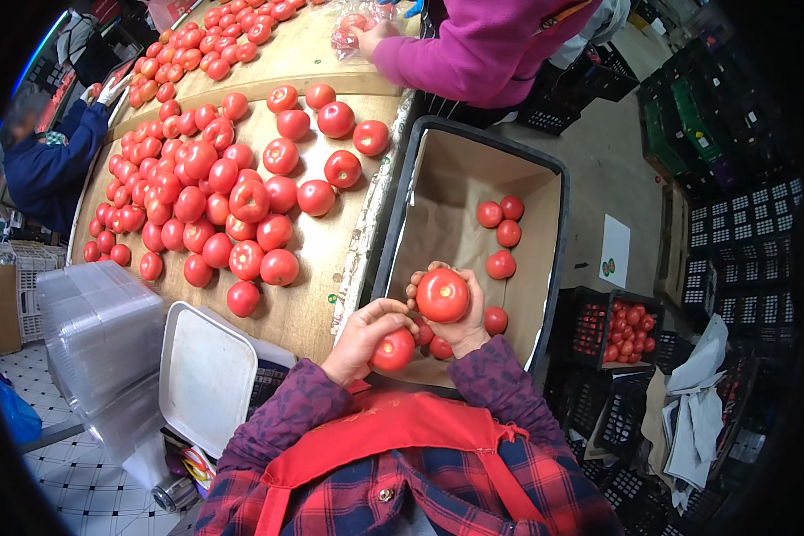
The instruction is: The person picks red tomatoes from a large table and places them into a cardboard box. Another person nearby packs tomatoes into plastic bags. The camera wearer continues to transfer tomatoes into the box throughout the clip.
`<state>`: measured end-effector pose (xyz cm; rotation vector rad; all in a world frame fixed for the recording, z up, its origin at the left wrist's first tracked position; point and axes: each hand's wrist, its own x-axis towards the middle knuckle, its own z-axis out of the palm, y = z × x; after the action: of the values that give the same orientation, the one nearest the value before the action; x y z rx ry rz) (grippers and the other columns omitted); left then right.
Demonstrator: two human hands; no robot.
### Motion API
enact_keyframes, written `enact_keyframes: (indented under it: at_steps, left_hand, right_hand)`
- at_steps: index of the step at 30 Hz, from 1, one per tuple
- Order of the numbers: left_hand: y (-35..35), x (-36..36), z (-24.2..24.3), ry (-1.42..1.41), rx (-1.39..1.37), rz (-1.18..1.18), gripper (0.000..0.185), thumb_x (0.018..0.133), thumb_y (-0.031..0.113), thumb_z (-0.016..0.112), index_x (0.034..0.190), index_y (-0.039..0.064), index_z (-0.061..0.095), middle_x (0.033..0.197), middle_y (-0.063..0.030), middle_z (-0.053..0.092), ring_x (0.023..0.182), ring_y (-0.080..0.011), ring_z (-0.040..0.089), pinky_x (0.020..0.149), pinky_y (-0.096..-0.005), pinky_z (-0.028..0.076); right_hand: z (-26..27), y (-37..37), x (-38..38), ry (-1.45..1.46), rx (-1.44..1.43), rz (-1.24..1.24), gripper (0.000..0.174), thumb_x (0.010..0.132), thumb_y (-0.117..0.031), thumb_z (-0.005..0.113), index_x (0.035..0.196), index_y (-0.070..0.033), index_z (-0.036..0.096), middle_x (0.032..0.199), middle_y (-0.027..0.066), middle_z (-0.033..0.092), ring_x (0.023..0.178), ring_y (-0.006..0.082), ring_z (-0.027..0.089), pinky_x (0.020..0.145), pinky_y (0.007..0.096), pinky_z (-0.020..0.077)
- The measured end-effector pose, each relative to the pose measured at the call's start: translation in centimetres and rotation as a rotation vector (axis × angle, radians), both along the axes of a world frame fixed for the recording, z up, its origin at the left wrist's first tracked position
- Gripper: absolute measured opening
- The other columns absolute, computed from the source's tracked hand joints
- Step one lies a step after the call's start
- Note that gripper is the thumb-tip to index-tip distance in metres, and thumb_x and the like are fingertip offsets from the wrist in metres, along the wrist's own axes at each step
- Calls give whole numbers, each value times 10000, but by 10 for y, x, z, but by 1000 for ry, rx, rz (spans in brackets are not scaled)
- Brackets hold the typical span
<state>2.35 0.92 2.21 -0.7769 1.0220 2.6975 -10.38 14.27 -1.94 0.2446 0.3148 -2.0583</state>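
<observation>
In my left hand [365, 335] I hold a red tomato [393, 350] at the near edge of a paper-lined black crate [555, 268]. My right hand [472, 321] is closed around a larger tomato [443, 295], its pale stem scar facing up, over the same crate. Inside, several loose tomatoes [501, 264] lie on the brown paper [435, 201], mostly along the right side; some are partly hidden by my hands. To the left, a big pile of tomatoes [191, 204] covers much of a wooden table [315, 268].
Left of me stand stacked clear plastic containers [100, 335] and a white tray [208, 375]. Across the table, a person in a purple sleeve [442, 60] handles a bag of tomatoes [352, 33]. Another person in dark blue [57, 167] stands at far left. Black crates [737, 228] fill the right.
</observation>
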Motion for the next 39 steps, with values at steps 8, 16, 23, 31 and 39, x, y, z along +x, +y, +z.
enact_keyframes:
  at_steps: [8,16,23,31,39]
  left_hand:
    - [16,-3,-6,99,-479,15,645,781,103,772,1289,15,383,1108,-102,551,1029,-118,547,878,-282,470]
    - [14,-9,7,118,-843,2,817,750,201,811,1386,26,328,1276,-137,482,1158,-195,516,984,-318,435]
    - [-10,-6,-1,9,-307,157,681,810,177,756,1361,27,386,1224,-94,526,1108,-177,542,918,-317,485]
    - [-181,-118,20,83,61,541,408,893,419,631,1117,89,546,1010,-114,625,904,-283,639,718,-427,562]
    - [-330,-193,83,420,-291,660,621,899,599,510,1332,172,382,1211,-133,513,1060,-350,556,776,-504,550]
  right_hand:
    - [16,-11,4,21,118,-49,229,926,-201,422,1046,-53,548,1011,183,609,921,325,602,814,436,525]
    - [20,-23,14,666,669,-124,155,937,-74,430,979,-4,562,967,70,607,889,126,579,826,274,486]
    - [17,-20,22,783,552,61,317,998,-222,443,1212,-3,525,1216,88,562,1108,167,544,958,312,437]
    - [-25,55,-10,234,603,-20,314,985,-295,445,1092,-30,576,1012,141,664,855,243,653,722,361,541]
    - [-41,70,-8,168,662,-106,311,993,-283,422,1059,-37,601,978,118,676,854,235,653,730,353,539]
